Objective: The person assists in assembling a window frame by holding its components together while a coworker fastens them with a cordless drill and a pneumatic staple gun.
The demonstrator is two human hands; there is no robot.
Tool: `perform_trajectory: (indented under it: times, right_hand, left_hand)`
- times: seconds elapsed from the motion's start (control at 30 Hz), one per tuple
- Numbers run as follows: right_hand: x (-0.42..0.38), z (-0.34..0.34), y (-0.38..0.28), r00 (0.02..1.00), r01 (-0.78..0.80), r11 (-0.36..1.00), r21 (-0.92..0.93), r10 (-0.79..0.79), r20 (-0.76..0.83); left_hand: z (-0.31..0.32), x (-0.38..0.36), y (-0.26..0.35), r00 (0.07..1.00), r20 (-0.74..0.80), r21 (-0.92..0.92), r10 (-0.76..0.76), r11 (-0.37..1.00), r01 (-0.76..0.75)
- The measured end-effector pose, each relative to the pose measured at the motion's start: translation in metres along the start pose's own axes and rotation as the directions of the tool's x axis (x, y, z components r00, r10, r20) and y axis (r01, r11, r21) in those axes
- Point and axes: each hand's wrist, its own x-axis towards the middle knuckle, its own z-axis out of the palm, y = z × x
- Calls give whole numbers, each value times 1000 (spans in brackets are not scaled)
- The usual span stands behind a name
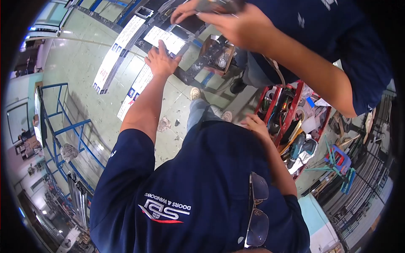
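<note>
My left hand (162, 62) lies with fingers spread on the near end of a profile covered with white printed film (162, 39). It presses from above and is not wrapped around it. My right hand (256, 125) hangs by my side, near the red tool cart (276, 111), with nothing visible in it and its fingers loosely apart. Across from me, a co-worker's hand (249, 29) grips a dark tool (221, 6), partly cut off by the top edge, above the profile. The co-worker's other hand (183, 12) is close to the profile's far side.
Another long film-covered profile (116, 57) lies to the left. An open box of small parts (217, 55) stands beside the co-worker's legs. Tools, including a teal drill (298, 145), fill the cart. A blue metal frame (63, 114) stands at left; long bars (371, 164) are stacked right.
</note>
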Motion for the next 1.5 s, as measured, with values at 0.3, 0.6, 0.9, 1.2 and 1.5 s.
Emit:
perform_trajectory:
  times: [0.3,0.6,0.9,1.2,1.5]
  right_hand:
    - [-45,-71,68,955,54,965,257,26,-297]
    - [-63,-103,69,927,93,991,99,-50,-373]
    - [-47,-152,69,981,26,999,-29,-31,-192]
    - [-41,-170,60,907,-90,970,-227,-15,-420]
    - [-34,-161,147,917,196,951,-237,-263,-299]
  left_hand:
    - [-1,2,3,997,75,1,-9,1000,9]
    - [-8,4,18,988,109,-7,-112,993,114]
    - [-16,-4,18,985,77,14,-154,988,154]
    - [-19,-6,19,988,79,15,-130,991,129]
    - [-10,-3,18,993,60,33,-105,994,103]
